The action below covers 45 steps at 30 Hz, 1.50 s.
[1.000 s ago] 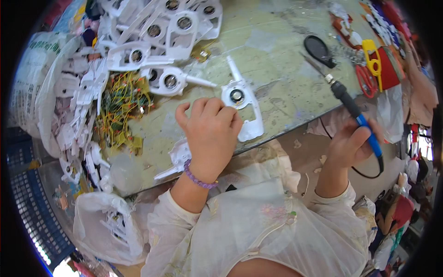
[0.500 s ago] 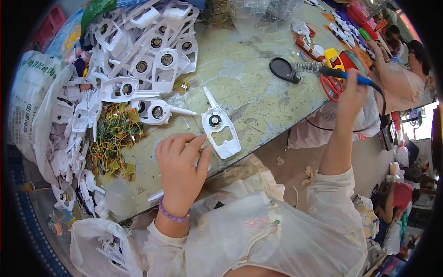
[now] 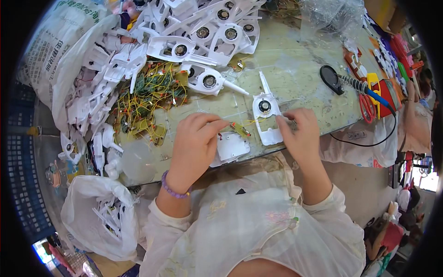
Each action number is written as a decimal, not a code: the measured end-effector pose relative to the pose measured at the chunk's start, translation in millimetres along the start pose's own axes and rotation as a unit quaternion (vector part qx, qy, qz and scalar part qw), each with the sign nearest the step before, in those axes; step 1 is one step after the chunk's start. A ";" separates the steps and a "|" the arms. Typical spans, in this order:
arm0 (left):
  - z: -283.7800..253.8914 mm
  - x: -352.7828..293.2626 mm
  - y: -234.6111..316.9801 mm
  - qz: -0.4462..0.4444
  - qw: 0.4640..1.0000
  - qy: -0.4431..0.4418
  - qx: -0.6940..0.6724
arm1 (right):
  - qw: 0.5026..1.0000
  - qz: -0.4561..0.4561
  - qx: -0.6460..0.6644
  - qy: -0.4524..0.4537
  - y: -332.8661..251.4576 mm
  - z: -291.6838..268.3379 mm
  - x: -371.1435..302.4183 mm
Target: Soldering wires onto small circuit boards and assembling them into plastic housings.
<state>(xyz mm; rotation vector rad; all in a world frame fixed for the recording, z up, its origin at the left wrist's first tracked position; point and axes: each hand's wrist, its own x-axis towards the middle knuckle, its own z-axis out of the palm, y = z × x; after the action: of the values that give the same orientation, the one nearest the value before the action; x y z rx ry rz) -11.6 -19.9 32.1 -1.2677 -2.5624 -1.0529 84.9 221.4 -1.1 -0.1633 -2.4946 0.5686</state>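
My left hand pinches a small green circuit board by its left end. Yellow wire runs from the board toward a white plastic housing half, which has a round black speaker and a narrow handle pointing away from me. At the housing's right edge, my right hand has its thumb and fingertips closed on the rim. Below the board lies a white plastic cover, close to the table edge. The soldering iron rests in its coiled stand, out of my hands.
Several white housings with speakers are heaped at the far left. Beside them is a tangle of wired green boards. A white bag holding parts is at lower left. Red-handled scissors lie by the iron, whose black cable hangs down.
My right hand has left the soldering iron in the stand and come to the housing. My left hand now holds the circuit board up. The view has shifted, moving the table contents rightward.
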 end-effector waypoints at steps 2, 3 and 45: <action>6.4 8.6 2.0 0.012 1.000 -0.012 0.008 | 0.998 0.046 -0.020 -0.033 -7.0 9.5 3.3; 11.4 11.1 3.6 0.016 1.000 -0.014 0.014 | 0.993 0.093 -0.040 -0.066 -8.7 11.5 5.2; -25.6 -52.0 -33.8 -0.050 0.993 -0.029 -0.103 | 0.842 -0.453 0.290 -0.050 -58.1 35.3 13.8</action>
<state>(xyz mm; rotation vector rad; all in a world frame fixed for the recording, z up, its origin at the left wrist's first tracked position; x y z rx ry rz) -7.8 -84.5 14.1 -1.2404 -2.6410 -1.3514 54.2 159.5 4.6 1.2283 -2.0243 0.8544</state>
